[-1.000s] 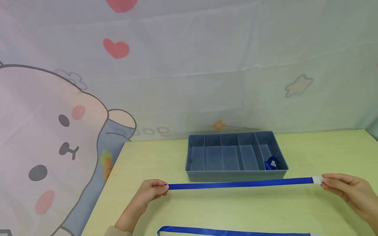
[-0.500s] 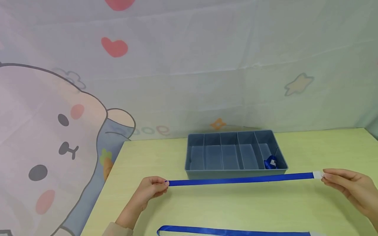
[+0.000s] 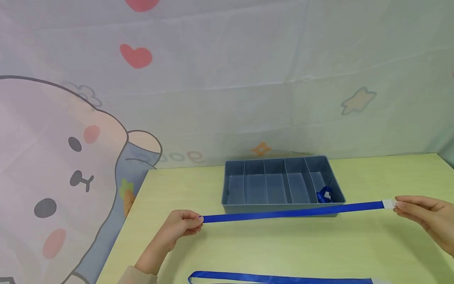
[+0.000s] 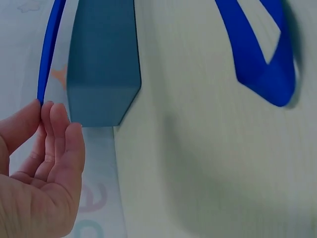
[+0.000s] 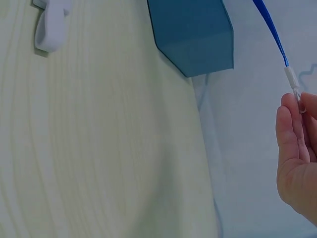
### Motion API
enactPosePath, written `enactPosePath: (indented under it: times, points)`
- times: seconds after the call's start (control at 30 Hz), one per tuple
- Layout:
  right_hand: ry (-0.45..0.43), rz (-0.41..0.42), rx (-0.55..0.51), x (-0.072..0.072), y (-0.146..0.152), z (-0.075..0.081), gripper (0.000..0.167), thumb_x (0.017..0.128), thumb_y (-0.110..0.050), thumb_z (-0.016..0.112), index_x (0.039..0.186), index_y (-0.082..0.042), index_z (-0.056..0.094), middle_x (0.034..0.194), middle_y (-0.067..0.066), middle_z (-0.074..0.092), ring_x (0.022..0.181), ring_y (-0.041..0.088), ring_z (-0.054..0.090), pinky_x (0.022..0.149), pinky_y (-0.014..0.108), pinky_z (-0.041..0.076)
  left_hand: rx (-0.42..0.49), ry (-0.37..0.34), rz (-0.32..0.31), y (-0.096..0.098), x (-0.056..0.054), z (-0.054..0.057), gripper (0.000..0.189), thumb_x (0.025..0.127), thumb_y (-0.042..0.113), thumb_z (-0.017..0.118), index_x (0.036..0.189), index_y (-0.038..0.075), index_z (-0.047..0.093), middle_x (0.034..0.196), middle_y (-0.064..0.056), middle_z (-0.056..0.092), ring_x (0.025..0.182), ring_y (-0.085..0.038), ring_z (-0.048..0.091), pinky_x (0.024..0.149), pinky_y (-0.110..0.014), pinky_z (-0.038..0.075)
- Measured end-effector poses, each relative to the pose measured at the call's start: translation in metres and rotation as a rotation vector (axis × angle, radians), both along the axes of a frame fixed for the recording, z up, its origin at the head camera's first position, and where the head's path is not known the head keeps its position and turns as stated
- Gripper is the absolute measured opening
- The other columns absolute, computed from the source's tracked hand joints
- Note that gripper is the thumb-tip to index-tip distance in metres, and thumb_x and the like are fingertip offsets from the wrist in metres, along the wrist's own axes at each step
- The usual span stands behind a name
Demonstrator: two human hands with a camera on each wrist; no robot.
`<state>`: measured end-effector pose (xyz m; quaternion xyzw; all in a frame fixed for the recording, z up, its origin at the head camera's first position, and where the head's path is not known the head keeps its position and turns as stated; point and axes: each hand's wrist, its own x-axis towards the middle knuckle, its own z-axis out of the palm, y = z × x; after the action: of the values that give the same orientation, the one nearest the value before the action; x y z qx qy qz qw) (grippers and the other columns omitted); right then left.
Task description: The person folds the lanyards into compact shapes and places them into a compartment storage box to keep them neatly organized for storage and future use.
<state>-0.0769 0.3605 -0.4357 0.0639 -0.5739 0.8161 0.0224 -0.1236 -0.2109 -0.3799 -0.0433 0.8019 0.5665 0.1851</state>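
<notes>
A blue lanyard (image 3: 283, 213) is stretched nearly level above the table, its right end a little higher. My left hand (image 3: 184, 225) pinches its plain end between thumb and fingertips; the left wrist view shows the strap (image 4: 48, 54) rising from that pinch. At the other end is a white clip (image 3: 388, 204), pinched by my right hand (image 3: 427, 219). The right wrist view shows the clip's tip (image 5: 292, 78) between thumb and fingers. Closer to me on the table lies a second blue lanyard (image 3: 269, 278), looped at its left end and partly cut off by the frame.
Behind the held strap stands a grey-blue tray (image 3: 280, 206) with several compartments. A bundled blue lanyard (image 3: 324, 195) sits in its rightmost compartment. The wooden table (image 3: 269, 244) meets a printed cloth (image 3: 227, 98) at the back.
The stretched lanyard has risen slightly and shifted right at its clip end, as my right hand moved up and to the right. My left hand moved up a little. The lanyard on the table stayed put.
</notes>
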Motion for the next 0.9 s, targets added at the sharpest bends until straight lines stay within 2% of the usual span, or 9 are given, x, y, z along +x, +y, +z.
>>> enactPosePath:
  times: [0.1,0.2,0.3,0.37,0.43,0.57,0.63,0.73,0.9]
  points:
    - [0.066,0.043,-0.021,-0.004,0.008,-0.003,0.035,0.092,0.016,0.041,0.105,0.0,0.069,0.099,0.005,0.07,0.085,0.016,0.068,0.073,0.023,0.053,0.013,0.007,0.001,0.001,-0.001,0.006,0.023,0.086,0.014,0.066,0.095,-0.008,0.065,0.079,-0.006,0.066,0.071,-0.015,0.063,0.071,-0.03,0.055]
    - [0.122,0.061,0.012,-0.013,0.026,-0.02,0.037,0.091,0.019,0.039,0.109,0.004,0.066,0.103,0.008,0.069,0.087,0.019,0.068,0.073,0.026,0.053,0.024,0.013,0.006,0.001,-0.002,0.012,0.022,0.086,0.014,0.067,0.095,-0.007,0.065,0.078,-0.006,0.067,0.071,-0.014,0.064,0.072,-0.031,0.055]
    - [0.187,0.044,0.075,-0.024,0.047,-0.04,0.037,0.089,0.022,0.038,0.112,0.007,0.063,0.105,0.01,0.068,0.087,0.021,0.068,0.072,0.029,0.052,0.039,0.019,0.01,0.001,-0.003,0.017,0.02,0.086,0.013,0.067,0.094,-0.005,0.066,0.077,-0.004,0.066,0.07,-0.013,0.064,0.072,-0.03,0.055]
    - [0.227,0.032,0.104,-0.029,0.052,-0.043,0.038,0.088,0.024,0.036,0.112,0.009,0.062,0.104,0.01,0.068,0.087,0.022,0.068,0.07,0.03,0.052,0.052,0.021,0.006,0.0,-0.004,0.02,0.02,0.086,0.013,0.067,0.095,-0.005,0.066,0.077,-0.003,0.066,0.07,-0.013,0.064,0.071,-0.029,0.055]
    - [0.245,0.031,0.09,-0.028,0.047,-0.033,0.036,0.088,0.024,0.038,0.111,0.009,0.063,0.103,0.011,0.069,0.085,0.021,0.068,0.069,0.029,0.053,0.062,0.025,-0.001,0.0,-0.005,0.023,0.021,0.086,0.013,0.067,0.096,-0.006,0.066,0.078,-0.003,0.067,0.071,-0.014,0.064,0.072,-0.03,0.055]
    - [0.264,0.062,0.033,-0.019,0.023,0.004,0.035,0.088,0.022,0.04,0.107,0.008,0.066,0.101,0.011,0.069,0.084,0.019,0.068,0.069,0.025,0.053,0.066,0.034,-0.015,0.001,-0.006,0.03,0.023,0.087,0.014,0.066,0.099,-0.006,0.065,0.079,-0.004,0.067,0.073,-0.015,0.065,0.073,-0.03,0.055]
    - [0.266,0.051,0.039,-0.017,0.016,0.018,0.035,0.089,0.02,0.041,0.105,0.005,0.067,0.099,0.009,0.07,0.082,0.017,0.069,0.068,0.023,0.053,0.064,0.039,-0.019,0.002,-0.006,0.034,0.024,0.087,0.013,0.066,0.099,-0.007,0.064,0.08,-0.004,0.067,0.074,-0.016,0.065,0.073,-0.03,0.055]
    - [0.247,-0.023,0.12,-0.016,0.013,0.029,0.035,0.089,0.018,0.044,0.102,-0.001,0.07,0.094,0.004,0.071,0.078,0.012,0.069,0.066,0.019,0.053,0.06,0.048,-0.023,0.004,-0.007,0.041,0.023,0.088,0.013,0.065,0.099,-0.007,0.064,0.08,-0.004,0.066,0.074,-0.015,0.065,0.074,-0.029,0.055]
    - [0.162,-0.177,0.322,-0.018,0.018,0.036,0.032,0.09,0.009,0.052,0.097,-0.014,0.073,0.086,-0.006,0.071,0.071,0.005,0.067,0.062,0.014,0.052,0.06,0.07,-0.02,0.01,-0.008,0.05,0.019,0.088,0.012,0.064,0.096,-0.005,0.064,0.08,-0.005,0.065,0.076,-0.016,0.063,0.074,-0.028,0.054]
